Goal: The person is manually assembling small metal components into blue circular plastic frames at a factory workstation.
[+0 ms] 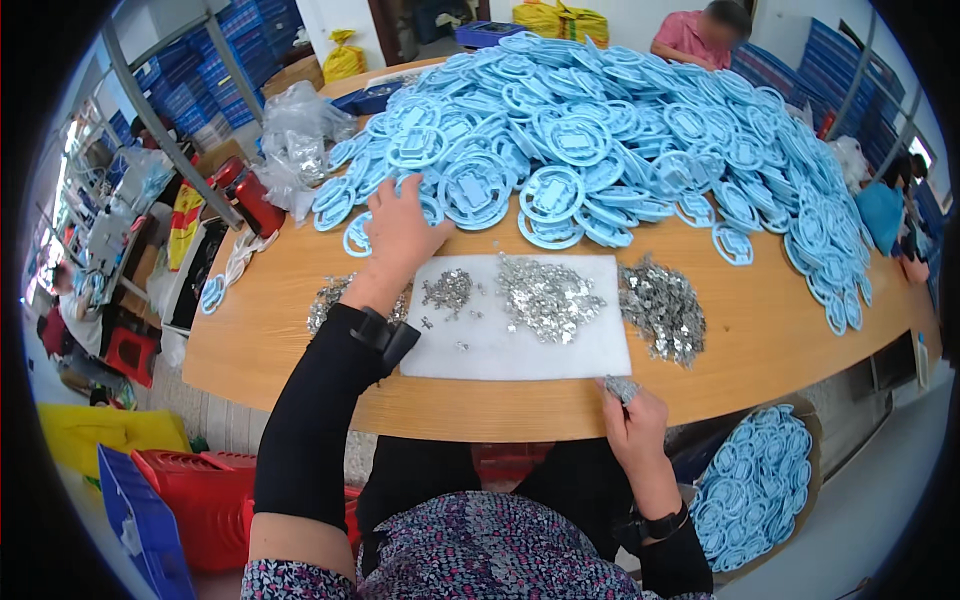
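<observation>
My left hand (402, 228) reaches to the near left edge of a big heap of light-blue round plastic parts (580, 135). Its fingers are spread over a blue ring-shaped part (357, 236); whether they touch it I cannot tell. At the table's front edge, my right hand (637, 428) is closed, with a silvery-grey clump (621, 387) at its thumb and fingertips, too small to make out piece by piece. Between the hands lies a white foam sheet (520, 362) bearing a pile of shiny small metal pieces (552, 300) and a smaller, darker pile (448, 290).
More metal pieces lie on the wooden table (790, 350) in a pile (662, 310) right of the sheet and another beneath my left forearm. A sack of blue parts (755, 485) stands low right. Plastic bags (300, 140) and a red container (248, 195) are at left. A person (695, 40) sits beyond the heap.
</observation>
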`<state>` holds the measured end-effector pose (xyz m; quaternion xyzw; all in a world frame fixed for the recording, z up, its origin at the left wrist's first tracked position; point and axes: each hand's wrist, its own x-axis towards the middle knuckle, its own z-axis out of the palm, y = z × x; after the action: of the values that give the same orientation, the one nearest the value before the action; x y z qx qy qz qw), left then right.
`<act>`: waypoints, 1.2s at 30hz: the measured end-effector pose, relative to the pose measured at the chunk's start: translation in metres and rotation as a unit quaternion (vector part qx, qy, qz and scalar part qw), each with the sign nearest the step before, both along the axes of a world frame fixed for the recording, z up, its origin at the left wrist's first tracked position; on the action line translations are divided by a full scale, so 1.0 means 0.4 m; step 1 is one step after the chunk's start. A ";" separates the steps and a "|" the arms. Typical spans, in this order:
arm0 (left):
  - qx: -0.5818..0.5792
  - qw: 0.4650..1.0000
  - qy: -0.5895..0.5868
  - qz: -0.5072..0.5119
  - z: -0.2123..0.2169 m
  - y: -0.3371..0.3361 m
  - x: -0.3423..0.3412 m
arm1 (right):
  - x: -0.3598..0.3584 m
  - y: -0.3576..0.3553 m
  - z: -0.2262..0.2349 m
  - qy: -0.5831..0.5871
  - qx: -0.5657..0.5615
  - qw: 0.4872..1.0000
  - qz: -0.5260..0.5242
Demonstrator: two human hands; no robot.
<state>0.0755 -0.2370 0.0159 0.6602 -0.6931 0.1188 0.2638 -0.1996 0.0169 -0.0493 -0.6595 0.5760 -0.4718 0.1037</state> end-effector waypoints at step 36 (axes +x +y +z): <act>0.492 0.314 0.684 -0.437 -0.057 0.460 0.125 | 0.225 -0.080 0.154 -0.217 0.197 0.926 0.239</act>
<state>0.1256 -0.0531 -0.0070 0.1152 -0.3845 -0.8708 0.2840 -0.1096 -0.0152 0.0121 -0.6252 0.4459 -0.4421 0.4634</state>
